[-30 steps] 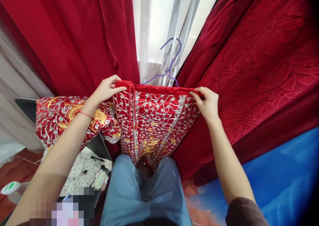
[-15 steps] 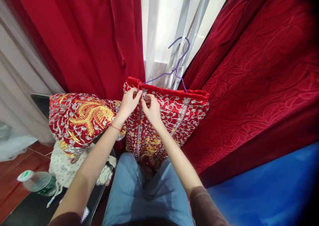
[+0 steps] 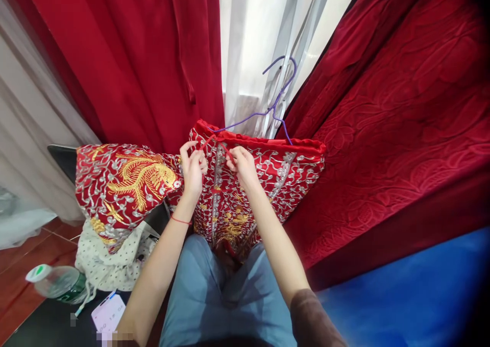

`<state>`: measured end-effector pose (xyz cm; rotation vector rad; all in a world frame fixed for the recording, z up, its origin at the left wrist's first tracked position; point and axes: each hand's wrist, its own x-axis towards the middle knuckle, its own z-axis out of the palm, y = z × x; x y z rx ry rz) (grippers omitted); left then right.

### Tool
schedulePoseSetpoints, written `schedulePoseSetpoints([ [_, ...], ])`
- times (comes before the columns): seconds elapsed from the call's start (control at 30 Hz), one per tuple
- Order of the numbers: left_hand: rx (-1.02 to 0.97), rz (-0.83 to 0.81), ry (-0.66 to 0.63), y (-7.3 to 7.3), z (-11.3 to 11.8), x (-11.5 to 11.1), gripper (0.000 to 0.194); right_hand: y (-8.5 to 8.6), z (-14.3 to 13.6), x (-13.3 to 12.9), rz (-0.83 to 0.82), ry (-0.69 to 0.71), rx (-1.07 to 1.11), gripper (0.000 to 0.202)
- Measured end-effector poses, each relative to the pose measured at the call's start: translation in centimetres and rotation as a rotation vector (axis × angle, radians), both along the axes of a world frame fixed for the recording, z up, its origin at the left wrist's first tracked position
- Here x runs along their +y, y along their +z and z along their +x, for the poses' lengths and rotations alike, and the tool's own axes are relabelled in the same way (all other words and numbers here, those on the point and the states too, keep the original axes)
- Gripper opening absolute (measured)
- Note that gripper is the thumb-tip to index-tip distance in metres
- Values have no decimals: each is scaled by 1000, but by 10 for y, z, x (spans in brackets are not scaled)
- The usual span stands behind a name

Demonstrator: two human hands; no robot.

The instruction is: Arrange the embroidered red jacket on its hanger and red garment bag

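Note:
A red skirt-like garment (image 3: 264, 176) with silver and gold embroidery hangs in front of me, a purple hanger (image 3: 273, 107) in its waistband. At its upper left, a thin red cord (image 3: 207, 141) runs from the waistband. My left hand (image 3: 194, 166) is closed on one end of this cord, left of the silver trim. Right of the trim, my right hand (image 3: 242, 166) pinches the other end. Both cord ends slant apart from one point at the waistband.
Another embroidered red piece (image 3: 126, 183) lies over a black chair (image 3: 61, 158) at left. Below are a dotted white bag (image 3: 103, 260), a plastic bottle (image 3: 61, 283) and a pink card-like item (image 3: 109, 311). Red curtains (image 3: 126, 56) hang behind; blue fabric (image 3: 413, 291) is lower right.
My hands, close together at the waistband before, have moved apart and slightly down, with the cord ends now spread between them. The pink item has come into view past my left forearm.

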<state>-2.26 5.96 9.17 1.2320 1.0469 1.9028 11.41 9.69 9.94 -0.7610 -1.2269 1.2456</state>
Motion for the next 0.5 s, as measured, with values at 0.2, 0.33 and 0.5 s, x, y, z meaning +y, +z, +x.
schedulePoseSetpoints([
  [0.2,693,-81,374,26,-18,-14,24,29,32,5,138,-16,-470,15],
  [0.33,588,41,697,44,-27,4,28,45,39,-1,246,335,-489,30],
  [0.5,305,169,220,50,-21,19,32,52,27,2,337,149,-245,40],
])
